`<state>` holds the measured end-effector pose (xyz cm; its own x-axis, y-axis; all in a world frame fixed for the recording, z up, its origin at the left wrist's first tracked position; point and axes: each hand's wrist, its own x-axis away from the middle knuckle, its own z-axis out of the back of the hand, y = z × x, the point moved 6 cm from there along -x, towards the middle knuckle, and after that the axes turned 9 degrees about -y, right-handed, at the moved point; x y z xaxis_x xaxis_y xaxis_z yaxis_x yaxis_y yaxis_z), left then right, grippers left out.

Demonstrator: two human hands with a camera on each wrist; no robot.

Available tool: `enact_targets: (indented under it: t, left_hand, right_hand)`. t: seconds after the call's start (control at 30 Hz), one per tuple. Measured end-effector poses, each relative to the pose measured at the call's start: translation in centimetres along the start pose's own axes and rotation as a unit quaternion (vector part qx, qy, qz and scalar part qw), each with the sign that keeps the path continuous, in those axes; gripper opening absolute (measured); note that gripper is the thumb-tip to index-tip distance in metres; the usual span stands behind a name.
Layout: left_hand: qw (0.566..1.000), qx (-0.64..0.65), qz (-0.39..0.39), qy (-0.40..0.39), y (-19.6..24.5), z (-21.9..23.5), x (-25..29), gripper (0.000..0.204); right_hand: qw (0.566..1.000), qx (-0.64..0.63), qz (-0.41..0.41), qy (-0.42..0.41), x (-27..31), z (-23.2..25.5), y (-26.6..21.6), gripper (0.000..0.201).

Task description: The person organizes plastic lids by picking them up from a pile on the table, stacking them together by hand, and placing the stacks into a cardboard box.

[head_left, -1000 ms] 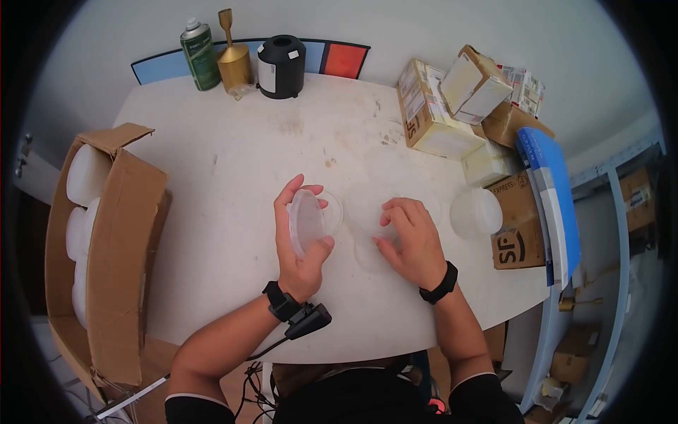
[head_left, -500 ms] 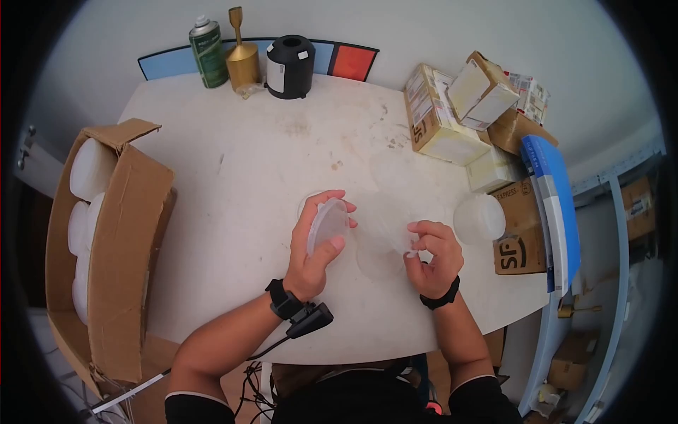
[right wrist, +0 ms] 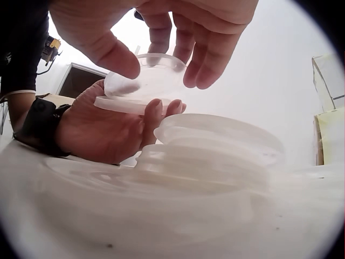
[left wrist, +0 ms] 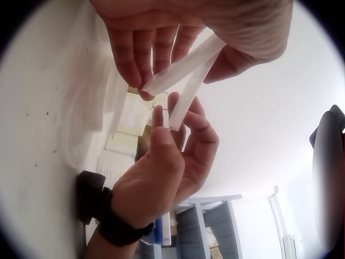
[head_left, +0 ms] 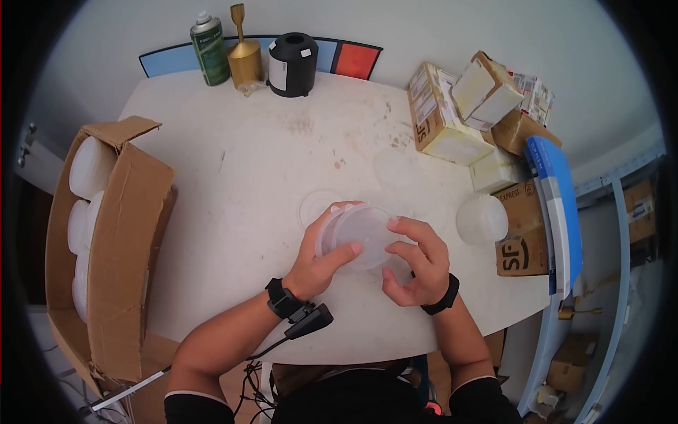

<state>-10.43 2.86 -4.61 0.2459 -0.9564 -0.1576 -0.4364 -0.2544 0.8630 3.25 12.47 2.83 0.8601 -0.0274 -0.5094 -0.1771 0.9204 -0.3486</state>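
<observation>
We see the left hand (head_left: pixel 318 263) gripping a clear lid (head_left: pixel 330 230) while the right hand (head_left: pixel 417 265) pinches a clear tub (head_left: pixel 364 237) against it (fingers curled). Bare table (head_left: pixel 233 205) lies open beyond the left hand.

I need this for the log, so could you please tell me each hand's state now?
Left hand: holds the clear round plastic lid.
Right hand: holds the clear round plastic container.

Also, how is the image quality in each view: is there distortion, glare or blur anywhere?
Head view: strong fisheye, a dark round border, even light, and the clear container is sharp between the left hand and right hand. Left wrist view: the bright background washes out and the fingers are soft. Right wrist view: the near stack of lids is blurred, with glare behind.
</observation>
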Motion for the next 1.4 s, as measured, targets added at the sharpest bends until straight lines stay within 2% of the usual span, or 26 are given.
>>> enact_targets:
  t: [0.07, 0.17, 0.27, 0.4, 0.5, 0.6, 0.8, 0.9, 1.2, 1.37, 1.4]
  left_hand:
    - [1.000, -0.019, 0.000, 0.000, -0.1, -0.1, -0.1, 0.055]
    - [0.998, -0.055, 0.015, -0.020, 0.1, -0.7, 0.2, 0.056]
    - [0.996, -0.077, 0.015, -0.044, 0.0, -1.2, 0.1, 0.057]
    - [0.995, -0.083, 0.022, -0.056, 0.1, -1.6, 0.1, 0.058]
    - [0.994, -0.088, -0.001, -0.066, 0.0, -1.6, 0.0, 0.056]
    - [0.996, -0.073, 0.001, -0.056, 0.2, -1.3, -0.1, 0.064]
    - [0.997, -0.011, 0.007, -0.075, -1.2, -1.3, -0.1, 0.102]
    - [0.997, 0.018, 0.001, -0.081, -1.3, -1.7, -0.3, 0.112]
    - [0.995, -0.008, 0.006, -0.099, -1.3, -2.0, -0.3, 0.114]
    - [0.994, -0.018, -0.009, -0.104, -1.0, -2.1, -0.3, 0.094]
    - [0.994, -0.031, -0.004, -0.101, -0.9, -2.1, -0.1, 0.089]
  right_hand:
    - [0.999, -0.001, -0.031, -0.025, -0.5, 0.2, -0.3, 0.040]
    - [0.997, 0.050, -0.050, 0.010, -0.4, 0.2, -0.4, 0.055]
    - [0.997, 0.038, -0.061, -0.025, -0.6, -0.4, -0.2, 0.066]
    - [0.997, 0.027, -0.061, -0.046, -0.3, -1.4, 0.3, 0.067]
    - [0.996, 0.031, -0.061, -0.051, -0.1, -1.5, 0.0, 0.065]
    - [0.998, 0.028, -0.056, -0.031, -0.5, -0.7, 0.0, 0.064]
    - [0.999, -0.011, -0.042, -0.013, -0.5, -0.8, -0.5, 0.064]
    - [0.999, -0.002, -0.038, -0.014, -0.6, -0.9, -1.0, 0.063]
    - [0.999, 0.025, -0.028, -0.017, -0.9, -0.9, -1.2, 0.058]
    - [0.999, 0.014, -0.032, -0.023, -1.0, -0.8, -1.3, 0.058]
    - [0.999, 0.016, -0.048, 0.000, -0.9, -0.2, -1.1, 0.057]
